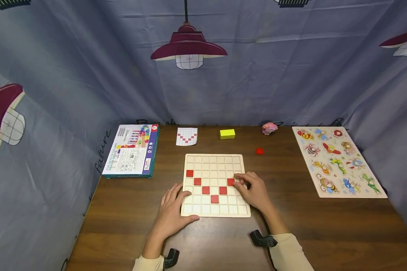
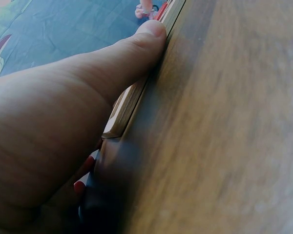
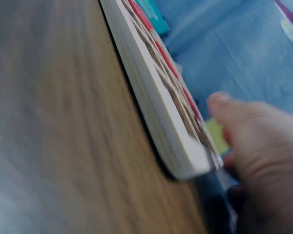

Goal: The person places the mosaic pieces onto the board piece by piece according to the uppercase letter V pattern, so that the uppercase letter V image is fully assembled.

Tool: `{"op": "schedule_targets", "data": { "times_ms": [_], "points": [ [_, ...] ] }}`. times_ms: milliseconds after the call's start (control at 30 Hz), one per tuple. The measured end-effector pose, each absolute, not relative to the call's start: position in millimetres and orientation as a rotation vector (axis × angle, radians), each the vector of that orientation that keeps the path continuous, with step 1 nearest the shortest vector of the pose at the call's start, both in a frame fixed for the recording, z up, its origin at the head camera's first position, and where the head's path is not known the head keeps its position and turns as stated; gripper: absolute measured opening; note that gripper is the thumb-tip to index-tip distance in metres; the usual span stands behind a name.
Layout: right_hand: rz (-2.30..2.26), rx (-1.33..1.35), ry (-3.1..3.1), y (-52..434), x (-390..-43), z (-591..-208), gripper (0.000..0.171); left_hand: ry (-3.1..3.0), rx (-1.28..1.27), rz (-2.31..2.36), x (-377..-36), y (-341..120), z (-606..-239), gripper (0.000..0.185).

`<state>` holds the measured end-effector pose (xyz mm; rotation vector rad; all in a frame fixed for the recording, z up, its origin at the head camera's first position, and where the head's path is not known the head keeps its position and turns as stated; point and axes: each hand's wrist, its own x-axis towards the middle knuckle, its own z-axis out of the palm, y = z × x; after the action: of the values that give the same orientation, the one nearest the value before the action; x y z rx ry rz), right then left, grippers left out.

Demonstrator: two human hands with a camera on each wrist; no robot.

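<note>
A pale wooden grid board (image 1: pixel 210 167) lies on the table with several red square tiles in a V-shaped line. My left hand (image 1: pixel 169 212) rests at its lower left corner, fingers along the left edge, thumb on the front edge; the left wrist view shows that thumb (image 2: pixel 136 51) against the board's side. At the board's right side, the fingertips of my right hand (image 1: pixel 254 190) touch or nearly touch a red tile (image 1: pixel 230 182) lying in a square. Index finger and thumb stand slightly apart. Behind the board lies a loose red tile (image 1: pixel 259 151).
A card with a red V pattern (image 1: pixel 186 136), a yellow block (image 1: pixel 227 134) and a small pink figure (image 1: pixel 269 128) stand along the back. At left lies a boxed set (image 1: pixel 130 150); at right, an animal picture board (image 1: pixel 339 162). Curtains enclose the table.
</note>
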<state>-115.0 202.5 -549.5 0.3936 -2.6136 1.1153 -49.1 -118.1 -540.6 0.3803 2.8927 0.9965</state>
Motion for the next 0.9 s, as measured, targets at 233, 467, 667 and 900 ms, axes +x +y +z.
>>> {"op": "schedule_targets", "data": {
  "times_ms": [233,467,667,900],
  "points": [
    [1.069,0.203,-2.586,249.4,-141.4,-541.6,0.031,2.891,0.380,1.000,-51.4,-115.4,-540.3,0.078],
    [0.916,0.081,-2.793,304.9,-184.2,-548.6,0.057,2.894,0.381,0.996,-47.6,-118.9,-543.0,0.078],
    [0.811,0.083,-2.919,312.3,-206.4,-554.5,0.052,2.898,0.390,0.996,-46.7,-120.8,-544.5,0.077],
    [0.702,0.071,-2.840,304.1,-210.2,-558.0,0.034,2.887,0.372,1.002,-49.2,-120.0,-542.6,0.077]
  ]
}}
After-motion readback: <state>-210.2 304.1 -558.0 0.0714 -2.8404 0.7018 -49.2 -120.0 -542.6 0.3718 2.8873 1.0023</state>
